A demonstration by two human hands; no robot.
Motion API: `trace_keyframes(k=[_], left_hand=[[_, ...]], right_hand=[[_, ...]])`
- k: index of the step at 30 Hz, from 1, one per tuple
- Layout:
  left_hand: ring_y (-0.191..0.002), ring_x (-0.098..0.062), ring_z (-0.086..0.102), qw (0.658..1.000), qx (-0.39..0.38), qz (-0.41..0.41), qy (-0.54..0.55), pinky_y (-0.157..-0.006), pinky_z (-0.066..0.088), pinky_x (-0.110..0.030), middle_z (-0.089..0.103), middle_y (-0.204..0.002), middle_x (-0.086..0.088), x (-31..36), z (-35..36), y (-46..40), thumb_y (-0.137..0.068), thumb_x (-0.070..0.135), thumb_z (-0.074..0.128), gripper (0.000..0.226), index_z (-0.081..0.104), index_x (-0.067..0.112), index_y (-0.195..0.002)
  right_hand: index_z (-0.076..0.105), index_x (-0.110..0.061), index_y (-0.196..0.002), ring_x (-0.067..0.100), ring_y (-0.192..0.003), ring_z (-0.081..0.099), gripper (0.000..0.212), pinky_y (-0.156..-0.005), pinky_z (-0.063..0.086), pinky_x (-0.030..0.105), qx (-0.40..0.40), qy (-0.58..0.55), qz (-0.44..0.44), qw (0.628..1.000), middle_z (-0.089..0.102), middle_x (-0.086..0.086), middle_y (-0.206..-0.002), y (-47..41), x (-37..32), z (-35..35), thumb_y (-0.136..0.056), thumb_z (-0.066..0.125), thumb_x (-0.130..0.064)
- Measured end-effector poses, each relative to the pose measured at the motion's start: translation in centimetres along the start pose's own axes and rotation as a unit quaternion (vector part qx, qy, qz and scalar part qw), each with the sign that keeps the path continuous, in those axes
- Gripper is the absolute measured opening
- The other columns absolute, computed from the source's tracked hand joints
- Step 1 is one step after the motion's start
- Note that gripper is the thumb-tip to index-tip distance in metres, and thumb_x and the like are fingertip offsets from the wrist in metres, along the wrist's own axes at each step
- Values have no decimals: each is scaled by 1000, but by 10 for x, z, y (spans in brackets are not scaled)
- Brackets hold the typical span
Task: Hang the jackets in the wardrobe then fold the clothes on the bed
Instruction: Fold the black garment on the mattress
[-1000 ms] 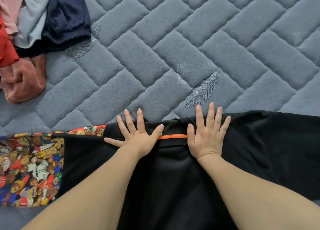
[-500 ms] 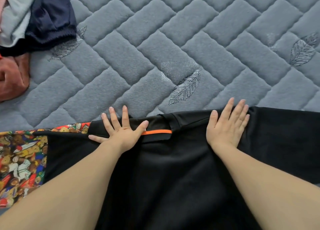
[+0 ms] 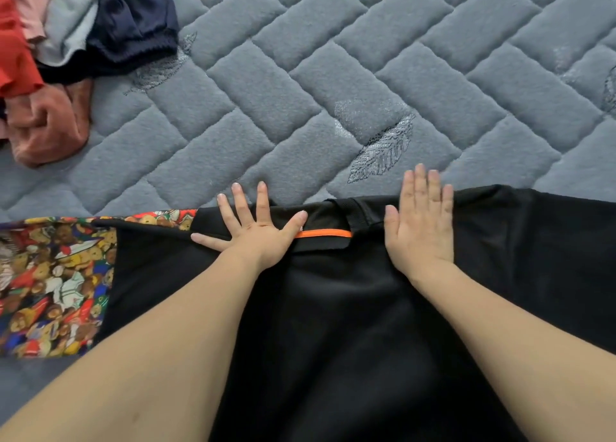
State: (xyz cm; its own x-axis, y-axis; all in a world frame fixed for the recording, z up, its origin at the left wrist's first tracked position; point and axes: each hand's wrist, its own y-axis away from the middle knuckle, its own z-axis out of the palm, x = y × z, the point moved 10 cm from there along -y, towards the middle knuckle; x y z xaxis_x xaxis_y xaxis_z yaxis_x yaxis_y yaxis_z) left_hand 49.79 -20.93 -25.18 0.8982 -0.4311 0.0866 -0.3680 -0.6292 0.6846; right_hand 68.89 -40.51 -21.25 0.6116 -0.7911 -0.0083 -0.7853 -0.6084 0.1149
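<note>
1. Slid back toward the collar since half a second ago: right hand [image 3: 420, 225], earlier further out over the shoulder, now just beside the orange neck tape [image 3: 322, 234]; left hand [image 3: 257, 228] unchanged, planted on the other side of the tape.
2. Laid flat across the near part of the bed [image 3: 366, 75]: black garment [image 3: 333, 325], collar edge toward the far side, body running back under both forearms.
3. Pressing, not gripping: left fingers splayed and straight on the cloth, tips just past the collar edge; right fingers straight and held together, tips reaching the quilted cover. Nothing clenched or pinched.
4. Tucked partly beneath the black cloth at its left: patterned fabric [image 3: 50, 285] printed with bears.
5. Heaped well apart at the far left corner: unfolded clothes [image 3: 66, 41] in red, pink, grey, navy and rust.
6. Probably smoothing before a first fold.
7. Risks from here: creases trapped if folded while the cloth bunches under the arms; patterned piece dragged along if caught in the fold; a crooked fold if the shoulders lie uneven.
</note>
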Motion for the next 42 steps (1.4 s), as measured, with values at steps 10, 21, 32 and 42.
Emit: trace_keyframes(k=[10,21,32,42], left_hand=[[-147,-10,-20,980,165,106,-40,-94,-35,-62,-15,-162,13,-42,-25,5,-94,54,1,60,-12,41,-152],[-140,-13,-36,976,213,10,-48,-102,-21,-72,-28,-159,5,-164,-46,-11,-85,72,-7,73,-20,39,-150],[-146,-34,-23,964,240,-109,26,-107,-21,-65,-20,-161,-9,-201,-62,-16,-83,75,-4,82,-16,32,-153],[-148,-16,-17,978,161,46,121,-114,-17,-52,-10,-163,9,-278,-64,1,-99,53,24,64,-5,37,-154]], right_hand=[[11,-7,-155,32,-149,-1,67,-119,-3,51,-11,-62,-3,998,4,13,-162,27,-134,2,-99,14,-43],[29,-23,-152,44,-146,8,63,-112,1,69,5,-56,-5,998,17,10,-161,34,-182,20,-94,28,-47],[26,-24,-152,40,-147,6,63,-113,-1,67,7,-55,1,998,17,7,-161,33,-181,18,-94,19,-48],[32,-16,-150,31,-147,16,62,-118,-2,56,34,-86,-183,979,25,8,-159,86,-317,-14,-95,22,-42]])
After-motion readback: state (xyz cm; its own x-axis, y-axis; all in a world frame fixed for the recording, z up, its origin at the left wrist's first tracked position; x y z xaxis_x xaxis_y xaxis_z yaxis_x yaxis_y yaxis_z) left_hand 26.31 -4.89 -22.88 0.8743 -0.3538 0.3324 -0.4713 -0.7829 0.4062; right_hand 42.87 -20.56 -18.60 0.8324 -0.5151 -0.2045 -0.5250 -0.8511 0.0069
